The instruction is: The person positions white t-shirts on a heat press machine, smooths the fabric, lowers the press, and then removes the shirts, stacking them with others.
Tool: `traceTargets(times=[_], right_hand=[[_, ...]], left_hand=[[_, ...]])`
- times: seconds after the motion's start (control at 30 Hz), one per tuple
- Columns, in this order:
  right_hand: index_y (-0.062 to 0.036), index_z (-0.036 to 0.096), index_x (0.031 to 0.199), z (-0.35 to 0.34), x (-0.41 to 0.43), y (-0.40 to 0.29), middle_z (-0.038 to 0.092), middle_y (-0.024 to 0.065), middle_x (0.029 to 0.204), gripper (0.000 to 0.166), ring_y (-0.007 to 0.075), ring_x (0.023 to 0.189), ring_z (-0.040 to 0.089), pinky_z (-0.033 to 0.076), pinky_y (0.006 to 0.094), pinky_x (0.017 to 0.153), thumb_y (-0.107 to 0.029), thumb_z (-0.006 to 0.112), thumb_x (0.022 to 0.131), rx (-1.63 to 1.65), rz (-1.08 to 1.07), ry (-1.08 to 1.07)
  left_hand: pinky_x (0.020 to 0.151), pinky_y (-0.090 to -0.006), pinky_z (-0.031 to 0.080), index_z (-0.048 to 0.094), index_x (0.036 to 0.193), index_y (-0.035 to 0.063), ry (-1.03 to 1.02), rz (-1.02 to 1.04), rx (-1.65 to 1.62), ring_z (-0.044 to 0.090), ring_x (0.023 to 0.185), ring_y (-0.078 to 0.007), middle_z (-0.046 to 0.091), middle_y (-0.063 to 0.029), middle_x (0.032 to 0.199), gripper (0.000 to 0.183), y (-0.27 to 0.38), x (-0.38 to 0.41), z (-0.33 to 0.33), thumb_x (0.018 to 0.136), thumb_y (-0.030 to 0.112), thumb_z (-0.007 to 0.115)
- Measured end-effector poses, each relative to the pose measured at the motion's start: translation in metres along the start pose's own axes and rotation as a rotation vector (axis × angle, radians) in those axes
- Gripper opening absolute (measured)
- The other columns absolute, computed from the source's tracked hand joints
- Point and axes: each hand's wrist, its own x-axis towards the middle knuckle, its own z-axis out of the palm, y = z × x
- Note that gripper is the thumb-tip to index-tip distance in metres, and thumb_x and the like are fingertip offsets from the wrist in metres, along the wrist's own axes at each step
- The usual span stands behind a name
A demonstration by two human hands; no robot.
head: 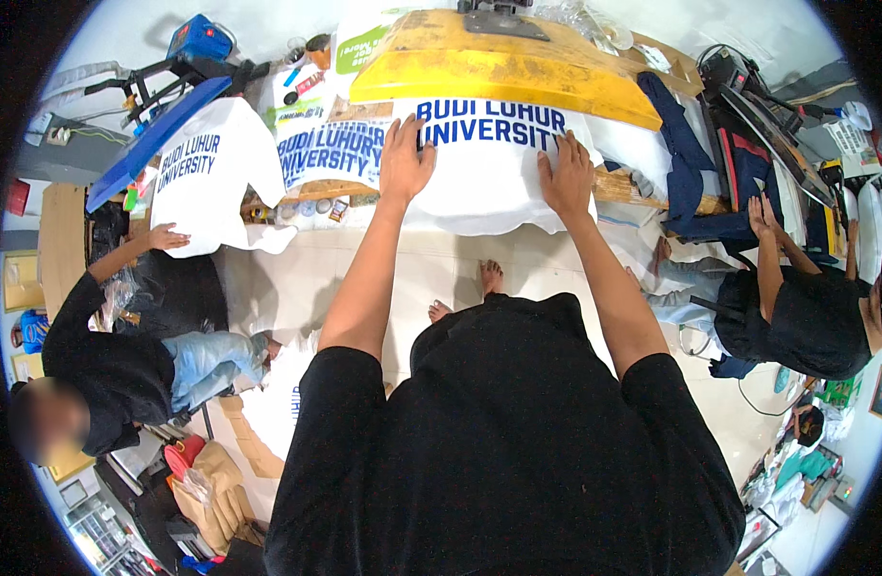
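Note:
A white T-shirt [477, 183] with dark blue printed lettering lies spread before me, its lower edge hanging over the front of the wooden bench. Above its far end is the yellow upper plate [498, 75] of a heat press, covering the top of the lettering. My left hand [406, 162] rests palm down on the cloth, left of the print, fingers pointing away from me. On the other side, my right hand [567, 173] lies flat near the end of the lower line of lettering, thumb apart. Neither hand grips anything.
Overlapping sheets with blue lettering [329, 158] lie left of the shirt. Farther left, a co-worker's hand [169, 237] touches another white shirt [200, 191] by a tilted blue press plate [160, 144]. Dark blue garments [682, 165] and another co-worker [794, 309] are at right.

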Motion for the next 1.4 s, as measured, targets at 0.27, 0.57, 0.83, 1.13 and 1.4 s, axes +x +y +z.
traceTargets(times=[0.27, 0.57, 0.83, 1.13, 1.4], right_hand=[[0.0015, 0.056, 0.139, 0.0, 0.001, 0.0, 0.051, 0.0239, 0.153, 0.054, 0.0402, 0.141, 0.045, 0.035, 0.0545, 0.113, -0.032, 0.064, 0.097, -0.008, 0.025, -0.012], [0.002, 0.056, 0.14, 0.001, 0.0, 0.001, 0.052, 0.0237, 0.153, 0.055, 0.039, 0.14, 0.047, 0.036, 0.0522, 0.113, -0.032, 0.064, 0.098, -0.02, 0.017, 0.008], [0.0023, 0.056, 0.14, -0.004, 0.001, -0.003, 0.052, 0.0238, 0.153, 0.056, 0.0386, 0.141, 0.046, 0.035, 0.0518, 0.115, -0.032, 0.065, 0.097, 0.0, 0.033, -0.014], [0.002, 0.055, 0.142, -0.004, 0.001, -0.003, 0.049, 0.0234, 0.155, 0.058, 0.0382, 0.143, 0.044, 0.034, 0.0521, 0.116, -0.035, 0.064, 0.098, 0.004, 0.058, -0.031], [0.0014, 0.054, 0.143, -0.005, 0.0, -0.004, 0.05, 0.0227, 0.155, 0.057, 0.039, 0.142, 0.045, 0.036, 0.0518, 0.115, -0.034, 0.064, 0.099, -0.009, 0.051, -0.022]], left_hand=[[0.123, -0.0514, 0.033, 0.059, 0.138, 0.0032, 0.003, 0.008, -0.01, 0.038, 0.146, -0.0479, 0.053, -0.0206, 0.153, 0.047, 0.004, 0.002, -0.002, 0.094, 0.018, 0.063], [0.123, -0.0517, 0.033, 0.058, 0.138, 0.0024, 0.006, 0.033, -0.016, 0.039, 0.145, -0.0486, 0.053, -0.0217, 0.152, 0.047, 0.002, 0.002, -0.001, 0.094, 0.018, 0.064], [0.122, -0.0519, 0.034, 0.057, 0.14, 0.0012, 0.011, 0.011, -0.06, 0.039, 0.145, -0.0489, 0.052, -0.0237, 0.153, 0.048, 0.002, 0.003, -0.004, 0.094, 0.015, 0.061], [0.122, -0.0517, 0.034, 0.058, 0.14, 0.0008, 0.019, 0.023, -0.032, 0.04, 0.145, -0.0479, 0.052, -0.0254, 0.152, 0.049, 0.001, 0.003, 0.0, 0.093, 0.013, 0.06], [0.122, -0.0518, 0.034, 0.059, 0.14, 0.0008, 0.009, 0.032, -0.009, 0.04, 0.145, -0.0479, 0.053, -0.0249, 0.152, 0.047, 0.0, 0.003, -0.001, 0.095, 0.014, 0.06]])
